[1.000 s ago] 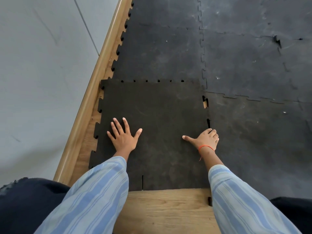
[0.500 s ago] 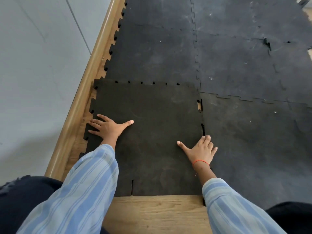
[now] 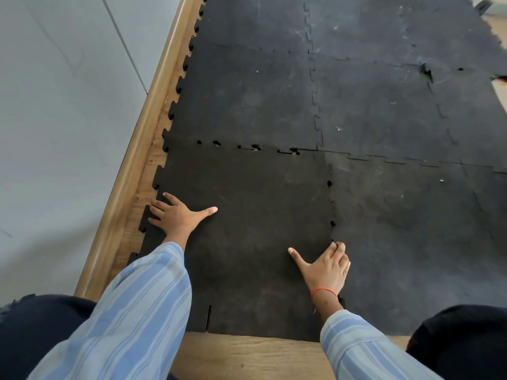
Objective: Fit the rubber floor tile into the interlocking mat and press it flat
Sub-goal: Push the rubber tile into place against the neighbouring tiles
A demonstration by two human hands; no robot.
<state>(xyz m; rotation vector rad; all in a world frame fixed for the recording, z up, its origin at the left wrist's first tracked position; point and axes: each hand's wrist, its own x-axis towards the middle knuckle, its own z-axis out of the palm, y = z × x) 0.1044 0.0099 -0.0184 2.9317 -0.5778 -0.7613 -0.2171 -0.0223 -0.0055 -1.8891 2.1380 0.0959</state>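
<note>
A black rubber floor tile [image 3: 247, 215] lies on the wooden floor, its toothed edges against the interlocking mat [image 3: 384, 105] at the far and right sides. Small gaps show along both seams. My left hand [image 3: 175, 215] rests flat on the tile's left edge, fingers spread toward the wall, thumb pointing right. My right hand [image 3: 325, 266] lies on the tile's right seam, fingertips at the joint, thumb stretched left. It wears an orange wrist thread. Neither hand holds anything.
A grey wall [image 3: 68, 119] with a wooden skirting board [image 3: 137, 160] runs along the left, close to the tile's left teeth. Bare wooden floor [image 3: 247, 355] shows at the near edge. My dark-clad knees sit at both lower corners. One torn joint [image 3: 426, 71] gapes far right.
The tile has slid further into the far and right seams, and the gaps are smaller. My left hand moved to the tile's left edge. My right hand shifted onto the right seam.
</note>
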